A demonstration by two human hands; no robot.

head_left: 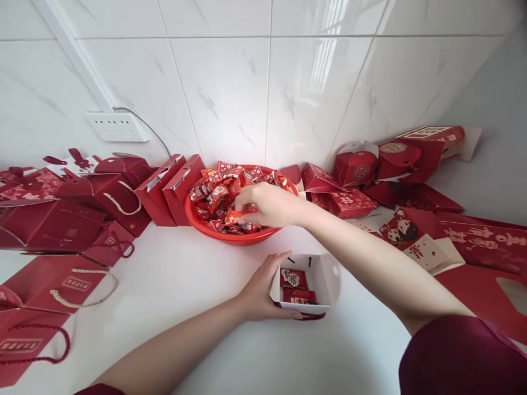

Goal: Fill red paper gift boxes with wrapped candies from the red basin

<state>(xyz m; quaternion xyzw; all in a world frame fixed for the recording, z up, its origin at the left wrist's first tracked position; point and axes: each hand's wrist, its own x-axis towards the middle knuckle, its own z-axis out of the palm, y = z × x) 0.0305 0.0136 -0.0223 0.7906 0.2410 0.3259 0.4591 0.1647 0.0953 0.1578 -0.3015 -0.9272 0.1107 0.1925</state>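
My left hand [269, 291] is wrapped round the left side of a small open gift box [323, 280], white inside, standing on the white table. Red wrapped candies [298, 296] lie in the bottom of the box, and a dark red cord shows at its near edge. Over a round red basin [247, 238] heaped with wrapped candies, my right hand [263, 203] reaches in from the right. Its fingers pinch a red-orange wrapped candy [234, 216] at the front of the heap. Part of the pile is hidden behind this hand.
Red gift boxes [78, 282] with rope handles crowd the table's left side. Two upright red bags [164, 189] stand beside the basin. More red boxes [356, 164] and flat red packaging [486, 241] line the right. A power strip [117, 127] sits on the tiled wall.
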